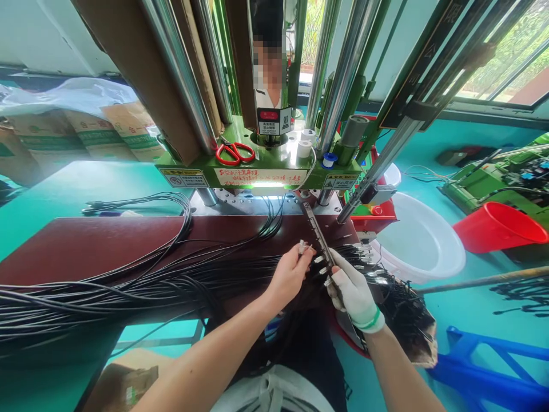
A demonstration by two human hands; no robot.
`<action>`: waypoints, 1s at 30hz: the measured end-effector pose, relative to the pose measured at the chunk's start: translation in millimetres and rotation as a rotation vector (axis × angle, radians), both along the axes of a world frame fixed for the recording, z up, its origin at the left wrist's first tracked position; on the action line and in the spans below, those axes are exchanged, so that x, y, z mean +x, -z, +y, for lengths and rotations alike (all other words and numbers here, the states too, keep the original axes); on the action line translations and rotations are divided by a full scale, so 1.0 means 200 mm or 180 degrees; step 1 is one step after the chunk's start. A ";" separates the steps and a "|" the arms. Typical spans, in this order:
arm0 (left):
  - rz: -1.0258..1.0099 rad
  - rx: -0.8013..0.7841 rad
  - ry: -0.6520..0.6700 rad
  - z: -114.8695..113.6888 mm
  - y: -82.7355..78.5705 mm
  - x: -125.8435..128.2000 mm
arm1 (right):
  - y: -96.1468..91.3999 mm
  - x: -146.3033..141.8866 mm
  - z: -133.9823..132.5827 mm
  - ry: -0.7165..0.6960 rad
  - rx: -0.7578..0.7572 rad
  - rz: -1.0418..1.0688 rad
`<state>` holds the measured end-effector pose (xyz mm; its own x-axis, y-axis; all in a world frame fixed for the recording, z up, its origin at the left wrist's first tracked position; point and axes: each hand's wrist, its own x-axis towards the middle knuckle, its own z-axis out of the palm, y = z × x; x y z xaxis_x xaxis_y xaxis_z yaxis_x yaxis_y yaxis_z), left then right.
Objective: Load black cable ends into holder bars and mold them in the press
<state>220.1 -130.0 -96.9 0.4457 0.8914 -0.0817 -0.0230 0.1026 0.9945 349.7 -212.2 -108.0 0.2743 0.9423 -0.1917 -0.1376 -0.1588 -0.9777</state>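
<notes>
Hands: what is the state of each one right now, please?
Left hand: closed, pinching a metal connector.
Right hand: closed around the metal bar.

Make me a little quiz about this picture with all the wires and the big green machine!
1. True or false: the red scissors lie on the green machine.
2. Which hand holds the metal bar and wears a white glove? A left, B right, C neither.
3. Fill in: the left hand pinches a small metal plug above the ____ cables.

Key: 1 true; 2 B, the right hand; 3 black.
</notes>
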 end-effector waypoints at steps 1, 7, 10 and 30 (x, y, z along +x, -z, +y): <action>-0.0123 -0.0015 -0.0194 0.00 0.00 0.00 | 0.00 0.01 0.00 0.0031 -0.0004 0.0073; -0.0529 -0.0629 -0.0574 0.00 0.01 -0.01 | 0.00 0.02 0.00 -0.0030 -0.0084 0.0236; -0.0733 -0.0758 -0.0419 -0.02 0.00 -0.02 | -0.01 0.01 0.00 0.0002 -0.0064 0.0237; 0.0333 0.0223 -0.0283 0.02 0.03 -0.05 | -0.02 0.05 0.00 -0.0639 -0.0213 -0.0109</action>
<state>210.0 -126.1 -102.8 0.3570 0.9322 -0.0597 0.0754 0.0349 0.9965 359.3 -211.7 -104.7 0.0897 0.9642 -0.2494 -0.0635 -0.2444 -0.9676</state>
